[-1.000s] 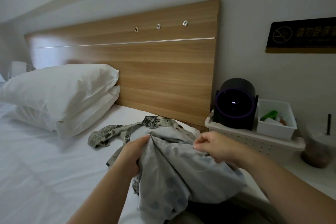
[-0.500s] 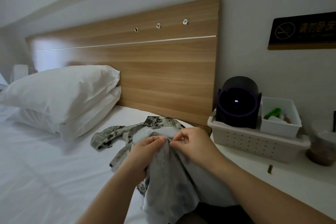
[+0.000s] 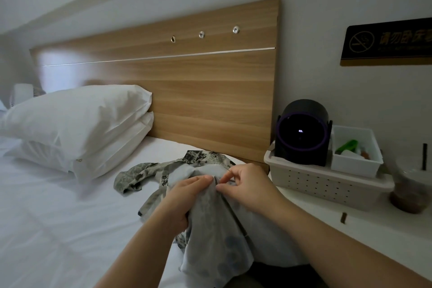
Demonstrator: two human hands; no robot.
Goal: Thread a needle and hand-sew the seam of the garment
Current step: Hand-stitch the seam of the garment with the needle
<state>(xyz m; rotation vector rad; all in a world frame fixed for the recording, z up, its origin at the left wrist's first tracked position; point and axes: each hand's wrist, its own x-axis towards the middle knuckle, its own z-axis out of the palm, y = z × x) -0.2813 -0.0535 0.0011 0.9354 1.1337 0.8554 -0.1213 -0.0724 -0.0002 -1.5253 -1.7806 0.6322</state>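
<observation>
Head view, looking forward and down along a bed (image 3: pixel 58 217) made with a white sheet. The garment (image 3: pixel 217 229), a pale grey cloth with a darker leaf print on its far folds, lies bunched at the near right part of the bed, raised between both hands. The left hand (image 3: pixel 184 196) grips a gathered fold of the garment, fingers (image 3: pixel 177 215) curled under the cloth and thumb pressed on top. The right hand (image 3: pixel 247 187) meets it from the right; its thumb and forefinger are closed in a pinch at the crest of the same fold, touching the left thumb tip, with the remaining fingers loosely curled. Whether a needle or thread sits in that pinch is too small to tell. A dark seam line runs down the cloth below the pinch.

Two stacked white pillows (image 3: pixel 79 119) rest at the left against a wooden headboard (image 3: pixel 187 91). To the right, a white table (image 3: pixel 350 236) carries a perforated basket (image 3: pixel 322 184), which holds a dark round device (image 3: pixel 302 133) with a purple ring and a small white bin (image 3: pixel 355 166). A plastic cup (image 3: pixel 411 192) with a straw stands just beside the basket. A dark sign (image 3: pixel 388 44) hangs on the wall above.
</observation>
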